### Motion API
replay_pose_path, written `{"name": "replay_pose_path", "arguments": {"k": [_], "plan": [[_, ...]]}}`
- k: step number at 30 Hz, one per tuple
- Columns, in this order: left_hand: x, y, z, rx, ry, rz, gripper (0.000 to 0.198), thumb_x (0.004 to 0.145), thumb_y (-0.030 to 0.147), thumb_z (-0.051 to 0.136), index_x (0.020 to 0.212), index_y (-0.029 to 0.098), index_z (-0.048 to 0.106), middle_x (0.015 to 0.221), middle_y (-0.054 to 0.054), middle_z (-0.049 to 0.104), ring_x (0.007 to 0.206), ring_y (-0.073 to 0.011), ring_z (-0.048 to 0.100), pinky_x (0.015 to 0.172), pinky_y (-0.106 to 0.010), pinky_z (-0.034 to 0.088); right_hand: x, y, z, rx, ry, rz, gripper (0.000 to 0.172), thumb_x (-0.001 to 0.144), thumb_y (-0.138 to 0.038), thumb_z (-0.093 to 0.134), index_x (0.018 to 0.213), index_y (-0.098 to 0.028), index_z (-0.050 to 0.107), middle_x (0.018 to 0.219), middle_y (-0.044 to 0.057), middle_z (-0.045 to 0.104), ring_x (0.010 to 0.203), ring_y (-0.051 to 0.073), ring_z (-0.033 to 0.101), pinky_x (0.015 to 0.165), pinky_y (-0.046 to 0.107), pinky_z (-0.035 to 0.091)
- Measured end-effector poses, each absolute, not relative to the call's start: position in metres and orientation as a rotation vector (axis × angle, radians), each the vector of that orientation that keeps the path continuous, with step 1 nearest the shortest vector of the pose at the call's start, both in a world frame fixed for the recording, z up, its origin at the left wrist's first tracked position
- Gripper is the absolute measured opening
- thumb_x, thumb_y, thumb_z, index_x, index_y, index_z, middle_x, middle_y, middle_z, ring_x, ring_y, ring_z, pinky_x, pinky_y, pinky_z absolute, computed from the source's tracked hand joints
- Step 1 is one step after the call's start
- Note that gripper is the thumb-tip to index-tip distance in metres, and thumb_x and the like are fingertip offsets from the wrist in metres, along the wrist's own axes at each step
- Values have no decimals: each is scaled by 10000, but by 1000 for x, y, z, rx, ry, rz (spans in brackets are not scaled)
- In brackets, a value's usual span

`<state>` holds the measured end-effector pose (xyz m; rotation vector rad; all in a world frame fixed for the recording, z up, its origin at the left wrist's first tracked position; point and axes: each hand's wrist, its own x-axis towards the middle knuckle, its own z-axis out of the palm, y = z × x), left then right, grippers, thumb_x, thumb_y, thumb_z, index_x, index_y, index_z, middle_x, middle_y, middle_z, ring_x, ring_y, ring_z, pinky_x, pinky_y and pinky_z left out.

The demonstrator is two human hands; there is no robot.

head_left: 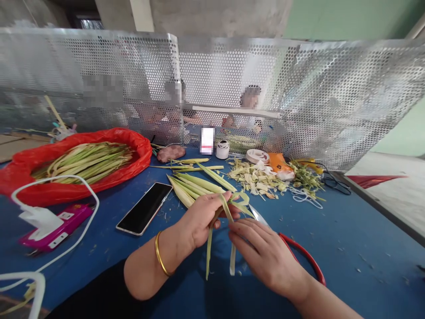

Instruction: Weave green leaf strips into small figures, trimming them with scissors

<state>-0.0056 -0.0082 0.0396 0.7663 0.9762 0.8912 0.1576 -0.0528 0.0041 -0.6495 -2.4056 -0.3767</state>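
Note:
My left hand [201, 217], with a gold bangle at the wrist, is closed around a small folded piece of green leaf strips [244, 199]. A looped end sticks out past its fingers, and two strip tails hang below. One of them is a pale flat strip [233, 261], which the fingers of my right hand [265, 252] pinch near its upper part. Partly under my right hand lie scissors with red handles [315, 261], their blade pointing toward the folded piece. Just beyond my left hand, several long green leaves [199, 184] are spread on the blue table.
A black phone [145, 208] lies left of my hands. Further left are a red bag [142, 148] of leaf strips and a magenta power strip [71, 223] with a white cable. Leaf scraps [255, 177] pile at back right, before a perforated metal screen [226, 66]; people sit behind it.

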Motion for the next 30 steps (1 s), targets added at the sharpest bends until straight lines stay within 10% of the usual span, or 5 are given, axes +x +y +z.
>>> {"name": "replay_pose_path", "arguments": {"k": [6,11,18,25,30], "plan": [[-6,-4,40,553,947,906,204,888,284,605,907,106,702,706,-43,696,637,-114,671,526,-171,525,155,-53,0,-602,-2440,-497,295,942,-72,361,1052,-71,634,929,128,705,864,222,651,832,389,527],[3,-10,38,506,924,953,201,899,267,589,881,96,695,709,-64,703,644,-122,680,563,-177,535,151,-57,4,-541,-2434,-658,295,937,-93,405,1137,-65,620,811,88,690,678,188,610,678,370,478],[15,-25,24,572,819,932,209,798,319,703,744,117,695,665,-47,685,592,-98,613,580,-164,480,140,-52,-8,-610,-2401,-710,241,920,-106,437,934,-111,678,746,60,644,687,198,595,820,414,454],[14,-27,20,817,853,934,315,739,440,729,773,127,733,714,-47,697,628,-98,601,605,-175,472,158,-54,8,-784,-1939,-171,129,902,-117,537,927,-179,648,847,56,681,839,187,634,796,345,471],[17,-28,21,939,902,918,316,729,440,726,755,125,731,724,-68,717,687,-161,666,680,-256,533,165,-46,14,-1228,-1456,434,160,863,-301,611,740,-199,608,687,24,651,602,164,594,538,260,470]]}}
